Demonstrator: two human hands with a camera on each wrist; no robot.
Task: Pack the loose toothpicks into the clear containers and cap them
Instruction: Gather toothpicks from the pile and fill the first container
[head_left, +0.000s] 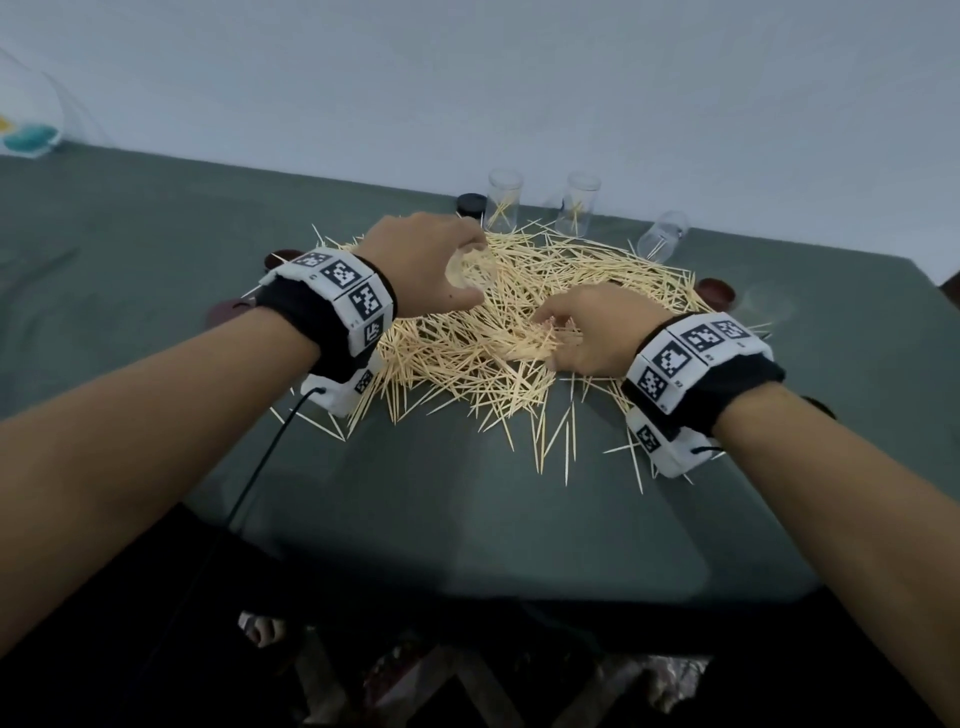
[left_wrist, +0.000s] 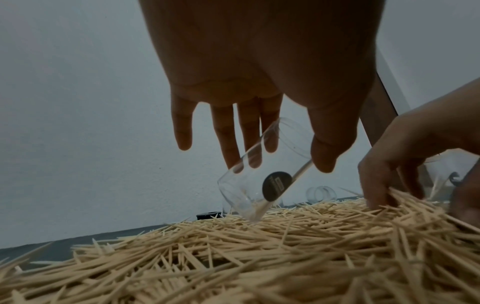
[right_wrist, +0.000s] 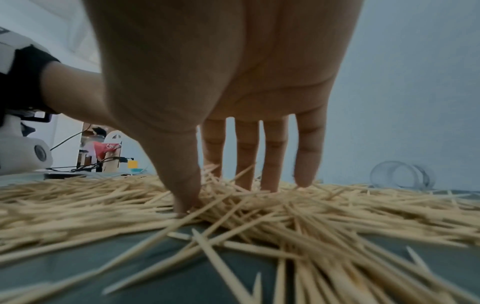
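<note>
Toothpicks (head_left: 498, 332) half-hiding right hand's (head_left: 587, 332) fingertips (right_wrist: 187, 203)

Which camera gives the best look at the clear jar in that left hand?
The left wrist view: the clear jar shows whole, tilted, between thumb and fingers of the left hand. The head view has the hand covering most of it. The right wrist view misses it.
</note>
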